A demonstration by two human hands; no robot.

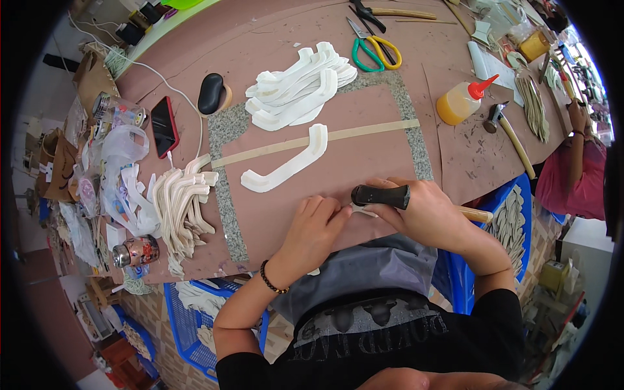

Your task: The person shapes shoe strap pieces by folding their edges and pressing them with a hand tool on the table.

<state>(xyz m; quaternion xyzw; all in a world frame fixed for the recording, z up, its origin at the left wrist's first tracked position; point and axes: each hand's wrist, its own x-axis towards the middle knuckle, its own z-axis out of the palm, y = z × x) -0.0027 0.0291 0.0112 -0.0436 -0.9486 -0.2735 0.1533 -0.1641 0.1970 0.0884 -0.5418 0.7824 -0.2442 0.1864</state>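
Note:
My right hand [426,211] is closed round a hammer [382,196] with a dark head and a wooden handle, at the table's near edge. Beside the hammer head, my left hand [311,234] has its fingers bent and pressed onto a white strip [365,212]. Most of that strip is hidden under my hands. Farther off, a single bent white strip [286,170] lies across the brown work surface, close to a tan band [260,155]. Behind it sits a heap of similar white strips [296,88].
Cream strips [185,208] are bundled at the left, near a phone [164,127] and jar [135,251]. Scissors [376,53], a glue bottle [458,101] and another hammer [510,133] lie farther right. Blue baskets [188,328] stand below the table. A person in pink [575,175] is at right.

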